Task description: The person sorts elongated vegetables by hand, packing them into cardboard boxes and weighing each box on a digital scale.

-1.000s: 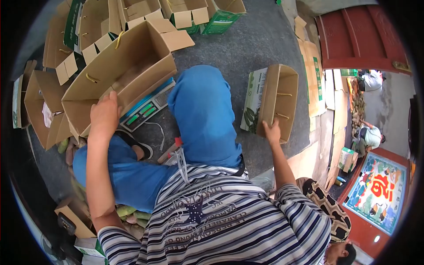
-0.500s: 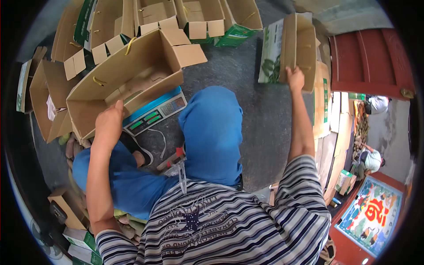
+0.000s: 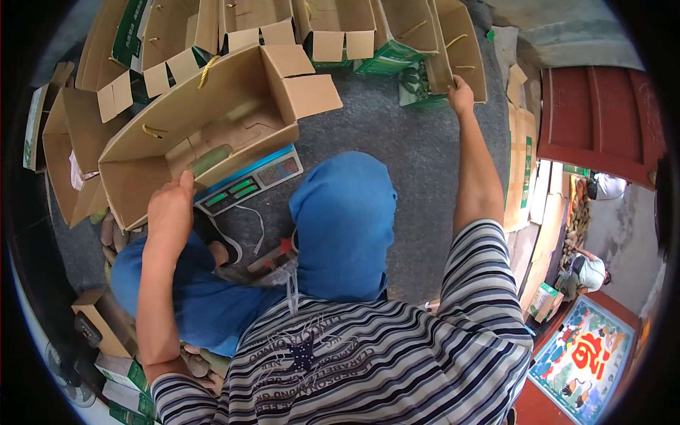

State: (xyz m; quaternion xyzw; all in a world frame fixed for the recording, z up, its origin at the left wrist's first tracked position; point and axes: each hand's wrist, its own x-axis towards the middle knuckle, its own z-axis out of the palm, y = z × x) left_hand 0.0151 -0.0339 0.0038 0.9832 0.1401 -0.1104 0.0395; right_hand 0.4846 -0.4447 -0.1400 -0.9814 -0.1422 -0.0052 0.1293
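Risking a tip-over

Gripping the carton (image 3: pixel 472 53) tightly by one edge in the right hand (image 3: pixel 462 97), beside the green box (image 3: pixel 404 39); curling the left hand (image 3: pixel 171 210) at the wide box (image 3: pixel 219 106), not clearly showing whether clasping. Risking tipping either by pulling off-centre.

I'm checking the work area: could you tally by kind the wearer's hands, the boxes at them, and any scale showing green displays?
Hands: 2, left hand and right hand
Boxes: 2
Scale: 1
Total: 5
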